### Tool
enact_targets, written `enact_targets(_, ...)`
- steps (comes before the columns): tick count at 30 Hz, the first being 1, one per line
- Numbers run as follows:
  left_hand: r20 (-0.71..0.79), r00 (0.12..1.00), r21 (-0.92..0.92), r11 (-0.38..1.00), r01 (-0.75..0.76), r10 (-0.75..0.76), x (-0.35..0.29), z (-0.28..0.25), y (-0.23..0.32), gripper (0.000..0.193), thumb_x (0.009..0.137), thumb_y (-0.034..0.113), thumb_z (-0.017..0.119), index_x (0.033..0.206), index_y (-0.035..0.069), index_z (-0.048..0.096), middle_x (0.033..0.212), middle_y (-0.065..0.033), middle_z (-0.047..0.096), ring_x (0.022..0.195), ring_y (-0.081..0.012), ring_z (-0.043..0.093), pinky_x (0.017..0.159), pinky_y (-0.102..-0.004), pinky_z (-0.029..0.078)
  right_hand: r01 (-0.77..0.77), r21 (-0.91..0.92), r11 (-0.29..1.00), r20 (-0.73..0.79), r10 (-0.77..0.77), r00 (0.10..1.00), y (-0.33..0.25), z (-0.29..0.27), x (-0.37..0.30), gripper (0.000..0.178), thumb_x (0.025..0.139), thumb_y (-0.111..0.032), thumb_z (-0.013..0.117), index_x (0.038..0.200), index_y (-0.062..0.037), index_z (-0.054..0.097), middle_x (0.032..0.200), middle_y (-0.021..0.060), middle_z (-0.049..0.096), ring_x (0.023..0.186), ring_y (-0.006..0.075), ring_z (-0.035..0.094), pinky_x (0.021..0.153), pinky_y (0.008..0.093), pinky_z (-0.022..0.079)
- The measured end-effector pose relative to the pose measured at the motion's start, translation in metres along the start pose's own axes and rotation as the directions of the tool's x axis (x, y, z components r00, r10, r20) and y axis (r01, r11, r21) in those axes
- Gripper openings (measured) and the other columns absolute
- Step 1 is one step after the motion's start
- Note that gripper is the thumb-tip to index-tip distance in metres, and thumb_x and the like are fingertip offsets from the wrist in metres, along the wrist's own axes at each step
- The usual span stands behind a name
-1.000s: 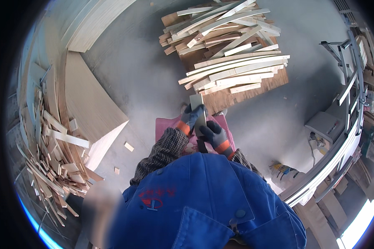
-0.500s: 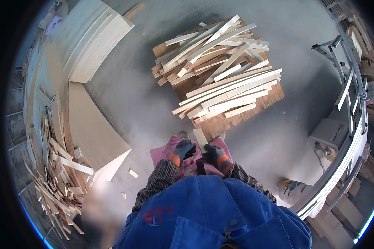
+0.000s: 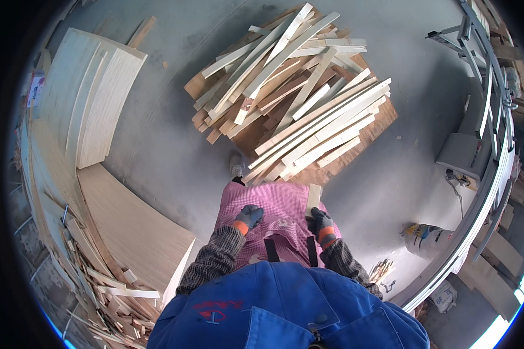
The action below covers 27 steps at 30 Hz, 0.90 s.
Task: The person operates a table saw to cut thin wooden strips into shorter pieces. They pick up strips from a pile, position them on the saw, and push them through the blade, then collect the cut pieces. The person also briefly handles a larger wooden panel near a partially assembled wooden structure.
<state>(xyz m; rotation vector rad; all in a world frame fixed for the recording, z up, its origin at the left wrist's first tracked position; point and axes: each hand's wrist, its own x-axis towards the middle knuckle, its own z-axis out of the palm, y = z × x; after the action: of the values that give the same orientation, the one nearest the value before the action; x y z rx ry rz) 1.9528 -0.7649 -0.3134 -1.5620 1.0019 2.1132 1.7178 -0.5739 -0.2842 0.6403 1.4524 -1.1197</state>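
Note:
My right hand [image 3: 321, 222], in a dark glove with an orange cuff, grips a short, flat piece of pale wood [image 3: 314, 198] near its lower end. The piece stands up from the fist over the right side of a pink checked apron [image 3: 256, 198]. My left hand [image 3: 251, 216], gloved the same way, hangs over the apron's left side with its fingers curled. Nothing sticks out of it. Ahead of both hands lies a heap of wooden strips [image 3: 308, 81] on a plywood sheet [image 3: 384, 123].
Large stacked boards [image 3: 119, 99] and a long pale panel [image 3: 134, 203] stand at left, with offcuts [image 3: 122, 294] below. A metal frame [image 3: 486, 87], a grey box-shaped machine [image 3: 463, 154] and a filled sack [image 3: 425, 238] are at right. Thin sticks [image 3: 381, 270] lie by my right arm.
My hands have moved apart, the right one going rightward with the wood piece. The apron spreads out more, a shoe shows at left, and the whole view has shifted.

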Motion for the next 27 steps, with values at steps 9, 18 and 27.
enact_targets(9,-0.057,0.997,-0.159,0.986,0.047,-0.056,0.047,-0.068,0.008,0.034,0.088,0.028,0.070,0.109,0.004,0.061,0.095,-0.0078,0.067,0.082,-0.0172,0.064,0.068,-0.0343,0.053,0.044,-0.135,0.990,0.459,0.023,0.888,0.156,0.170,0.072,0.024,0.093,-0.029,0.064,0.107,-0.0099,0.062,0.087,0.0050,0.067,0.066,0.0169,0.063,0.056,0.0285,0.049)
enact_targets(18,-0.467,0.866,0.397,0.917,0.027,0.177,0.065,-0.089,-0.014,0.043,0.087,0.032,0.070,0.119,0.006,0.059,0.099,-0.0172,0.069,0.091,-0.0302,0.068,0.079,-0.0407,0.053,0.111,-0.360,0.926,0.261,-0.014,0.965,0.107,0.132,0.166,0.026,0.091,-0.031,0.067,0.096,-0.0056,0.066,0.076,0.0052,0.067,0.053,0.0139,0.057,0.049,0.0267,0.045)
enact_targets(27,-0.257,0.912,0.758,0.652,-0.015,0.320,0.086,-0.100,-0.031,0.036,0.091,0.031,0.063,0.116,0.006,0.064,0.096,-0.0167,0.071,0.087,-0.0340,0.069,0.079,-0.0444,0.056,0.038,-0.132,0.991,-0.088,-0.050,0.995,-0.046,0.137,0.229,0.028,0.090,-0.030,0.069,0.099,-0.0037,0.065,0.075,0.0082,0.067,0.055,0.0148,0.058,0.049,0.0269,0.046)
